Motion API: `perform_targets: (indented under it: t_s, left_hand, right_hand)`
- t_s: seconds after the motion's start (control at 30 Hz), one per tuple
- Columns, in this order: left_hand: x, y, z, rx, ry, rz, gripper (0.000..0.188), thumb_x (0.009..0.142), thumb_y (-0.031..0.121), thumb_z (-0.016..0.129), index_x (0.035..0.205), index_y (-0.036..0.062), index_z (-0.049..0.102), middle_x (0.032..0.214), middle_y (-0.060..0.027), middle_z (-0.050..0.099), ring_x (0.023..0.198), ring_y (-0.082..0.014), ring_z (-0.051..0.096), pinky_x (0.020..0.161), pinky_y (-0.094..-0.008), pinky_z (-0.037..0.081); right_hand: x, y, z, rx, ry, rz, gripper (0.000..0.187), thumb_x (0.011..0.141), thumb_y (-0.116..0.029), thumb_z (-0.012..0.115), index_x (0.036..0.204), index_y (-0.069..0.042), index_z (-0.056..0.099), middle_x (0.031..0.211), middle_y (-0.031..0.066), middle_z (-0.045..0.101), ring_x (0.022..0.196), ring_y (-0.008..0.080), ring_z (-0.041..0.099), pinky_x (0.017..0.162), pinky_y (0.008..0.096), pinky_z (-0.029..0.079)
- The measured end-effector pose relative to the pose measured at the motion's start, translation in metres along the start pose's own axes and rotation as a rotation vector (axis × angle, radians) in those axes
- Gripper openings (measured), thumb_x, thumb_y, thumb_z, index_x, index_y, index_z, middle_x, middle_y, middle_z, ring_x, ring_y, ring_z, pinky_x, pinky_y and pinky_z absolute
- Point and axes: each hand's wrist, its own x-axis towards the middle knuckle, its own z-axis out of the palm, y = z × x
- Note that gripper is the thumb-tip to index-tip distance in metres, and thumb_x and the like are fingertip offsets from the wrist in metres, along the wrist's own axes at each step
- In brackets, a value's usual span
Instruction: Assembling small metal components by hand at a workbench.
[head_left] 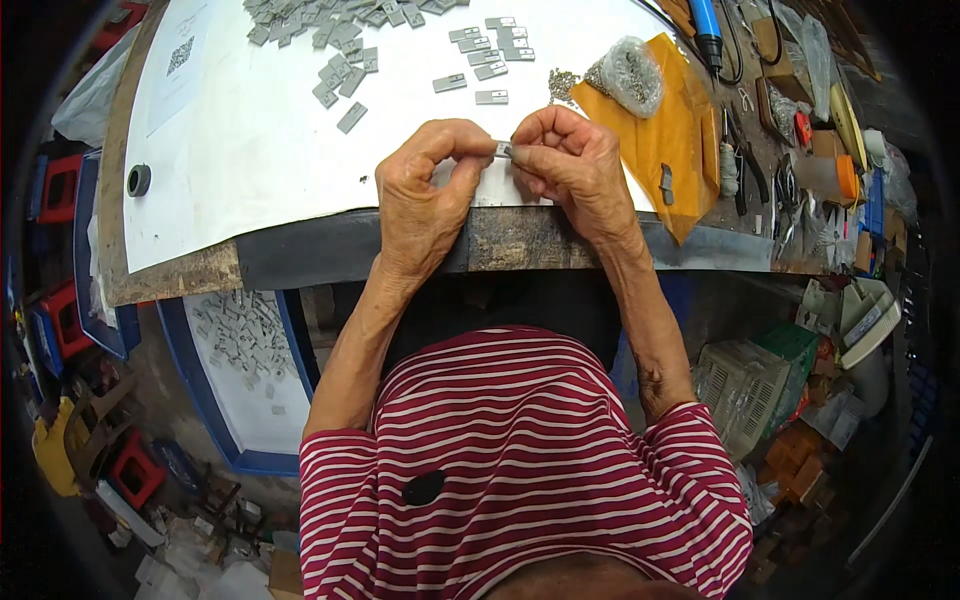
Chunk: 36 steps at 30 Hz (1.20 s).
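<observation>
Small grey pc (502,149) sits betw. hands, long axis approx. L–R, L hand (425,192) pinching L end, R hand (582,168) fingertips at R end, grip hidden, can't tell.

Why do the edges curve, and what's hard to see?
Head view: the fisheye lens bows the workbench's front edge and leaves black corners; there, the white sheet is bright, the lower-left red stool dim; the left hand and right hand partly hide the small grey piece.
</observation>
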Motion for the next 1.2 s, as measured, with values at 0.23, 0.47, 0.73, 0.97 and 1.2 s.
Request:
perform_targets:
  t_s: [0.23,0.47,0.73,0.97,1.2]
  left_hand:
    - [-0.001,-0.001,-0.001,-0.037,-0.018,-0.029,0.011,0.073,-0.009,0.058,0.080,-0.0009,0.063,0.082,-0.0069,0.064,0.077,-0.0138,0.062,0.069,-0.0240,0.049]
    - [-0.002,0.001,-0.003,-0.052,-0.056,-0.055,0.013,0.073,-0.009,0.056,0.080,-0.0006,0.064,0.083,-0.0069,0.064,0.080,-0.0138,0.062,0.071,-0.0247,0.050]
    - [0.000,0.010,-0.008,-0.176,-0.123,-0.211,0.012,0.073,-0.008,0.055,0.079,-0.0010,0.064,0.085,-0.0056,0.063,0.079,-0.0116,0.060,0.073,-0.0231,0.049]
    - [0.001,0.012,-0.011,-0.304,-0.193,-0.290,0.011,0.074,-0.006,0.056,0.078,-0.0002,0.064,0.084,-0.0045,0.063,0.076,-0.0094,0.059,0.071,-0.0216,0.049]
    - [0.002,0.010,-0.010,-0.292,-0.209,-0.290,0.010,0.074,-0.004,0.057,0.080,-0.0002,0.064,0.081,-0.0033,0.062,0.073,-0.0081,0.058,0.068,-0.0194,0.049]
  right_hand:
    - [0.000,-0.004,0.000,-0.013,-0.009,0.029,0.013,0.073,-0.001,0.063,0.084,0.003,0.057,0.063,0.0035,0.057,0.049,0.0060,0.051,0.043,0.0167,0.040]
    - [0.000,-0.007,0.001,-0.050,-0.023,0.031,0.013,0.073,-0.002,0.063,0.084,0.003,0.057,0.063,0.0031,0.057,0.049,0.0059,0.051,0.041,0.0163,0.038]
    - [0.001,-0.009,-0.004,-0.075,-0.087,0.074,0.014,0.073,-0.002,0.064,0.085,0.002,0.057,0.065,0.0024,0.056,0.049,0.0056,0.050,0.042,0.0156,0.037]
    - [-0.001,-0.016,-0.010,-0.001,-0.180,0.138,0.018,0.072,-0.003,0.067,0.087,0.001,0.057,0.066,0.0021,0.056,0.053,0.0062,0.052,0.043,0.0147,0.037]
    - [-0.002,-0.011,-0.009,0.082,-0.152,0.165,0.015,0.071,0.000,0.065,0.083,0.001,0.057,0.067,0.0036,0.057,0.052,0.0074,0.052,0.044,0.0163,0.038]
